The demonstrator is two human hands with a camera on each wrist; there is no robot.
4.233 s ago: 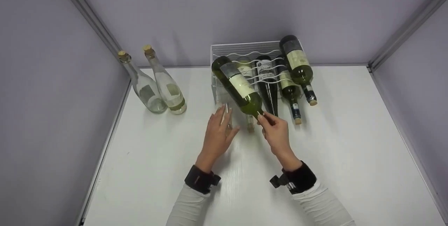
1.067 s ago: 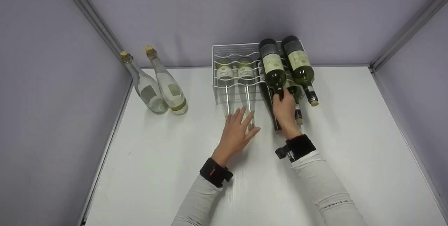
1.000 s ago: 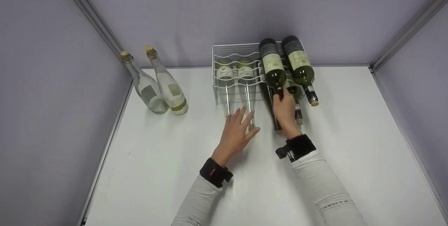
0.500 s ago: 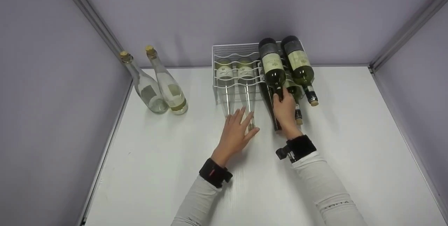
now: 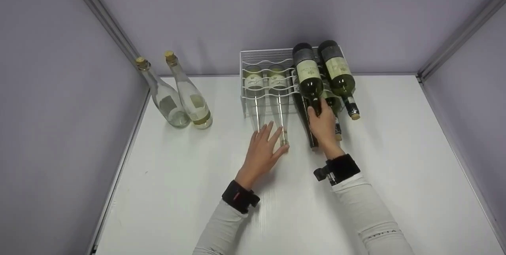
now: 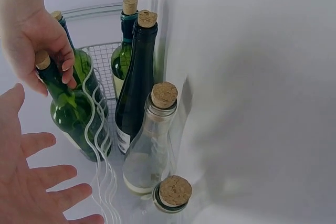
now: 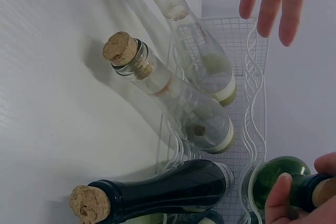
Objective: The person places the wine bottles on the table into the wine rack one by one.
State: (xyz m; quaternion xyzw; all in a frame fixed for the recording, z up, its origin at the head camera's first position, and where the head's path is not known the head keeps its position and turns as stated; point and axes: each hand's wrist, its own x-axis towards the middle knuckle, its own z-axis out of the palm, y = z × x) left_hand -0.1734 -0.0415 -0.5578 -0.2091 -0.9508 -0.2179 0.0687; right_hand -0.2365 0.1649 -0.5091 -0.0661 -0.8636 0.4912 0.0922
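Observation:
In the head view a white wire rack (image 5: 261, 50) holds wine bottles in two tiers. My right hand (image 5: 321, 124) grips the neck of a green wine bottle (image 5: 308, 71) lying on the upper tier; the left wrist view shows its cork beside the curled fingers (image 6: 65, 59). Right of it lies a second green bottle (image 5: 336, 69). My left hand (image 5: 259, 154), fingers spread and holding nothing, is over the neck ends of two clear bottles (image 5: 255, 106) on the lower tier. Beside these, a dark bottle (image 5: 302, 118) is partly hidden under the held one.
Two clear corked bottles (image 5: 195, 106) stand upright on the white table (image 5: 166, 191) at the left. Another green bottle (image 5: 331, 102) lies on the lower tier, partly covered. Grey walls (image 5: 205, 17) enclose the table's back and sides.
Since the earliest frame, my right hand has brought the green bottle right and back onto the upper tier. My left hand moved right, then slightly left again over the last half second.

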